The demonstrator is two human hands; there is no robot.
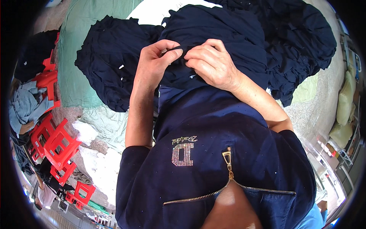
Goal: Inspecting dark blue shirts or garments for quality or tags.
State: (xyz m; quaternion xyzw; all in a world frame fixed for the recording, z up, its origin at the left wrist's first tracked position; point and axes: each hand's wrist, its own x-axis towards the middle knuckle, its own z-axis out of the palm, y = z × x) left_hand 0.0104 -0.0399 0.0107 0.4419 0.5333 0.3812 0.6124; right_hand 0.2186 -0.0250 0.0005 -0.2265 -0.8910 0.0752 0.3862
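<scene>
My left hand (pixel 155 63) pinches an edge of dark navy cloth (pixel 217 28) between thumb and index finger. Close beside it, my right hand (pixel 214 65) has its fingers curled down on the same dark cloth, and its fingertips are partly hidden. A narrow gap parts the two hands. The cloth lies bunched over my lap and in front of me. Below my right hand a small white tag or thread (pixel 192 76) shows on it. Another dark heap of cloth (pixel 114 49) lies to the left, with small white bits on it.
More dark cloth (pixel 305 42) is heaped at the right. Green sheeting (pixel 80 57) covers the floor at the left, near red plastic stools (pixel 59 145) and grey-blue cloth (pixel 28 103). White plastic (pixel 85 131) lies nearby. Olive-green sacks (pixel 344 103) stand at the far right.
</scene>
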